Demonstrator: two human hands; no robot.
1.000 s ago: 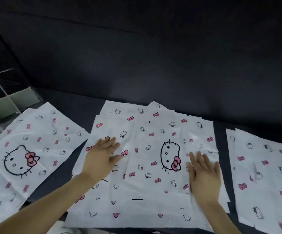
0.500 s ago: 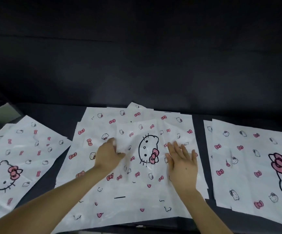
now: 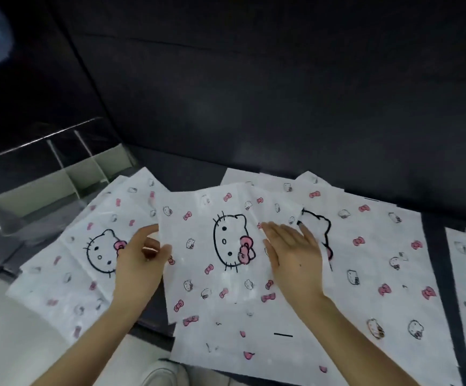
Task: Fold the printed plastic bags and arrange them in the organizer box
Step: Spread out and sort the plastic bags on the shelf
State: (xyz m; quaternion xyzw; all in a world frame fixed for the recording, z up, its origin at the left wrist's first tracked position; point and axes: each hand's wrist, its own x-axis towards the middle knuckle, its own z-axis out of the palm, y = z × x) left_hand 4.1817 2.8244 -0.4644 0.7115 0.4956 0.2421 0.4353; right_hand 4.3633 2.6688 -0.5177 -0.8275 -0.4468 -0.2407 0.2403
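1. Organizer box [image 3: 45, 188] (clear, with dividers) is set at the far left.
2. The top bag [image 3: 212, 254], lying atop the middle pile [image 3: 379, 260], is pinched at its left edge by the left hand [image 3: 139, 263]; that edge should be carried across squarely.
3. Its right side is pressed by the flat, straight-fingered right hand [image 3: 293, 254], where the crease is best anchored.

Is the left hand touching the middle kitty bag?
Touching. The head view shows the left hand pinching the middle bag at its left edge, thumb on top.
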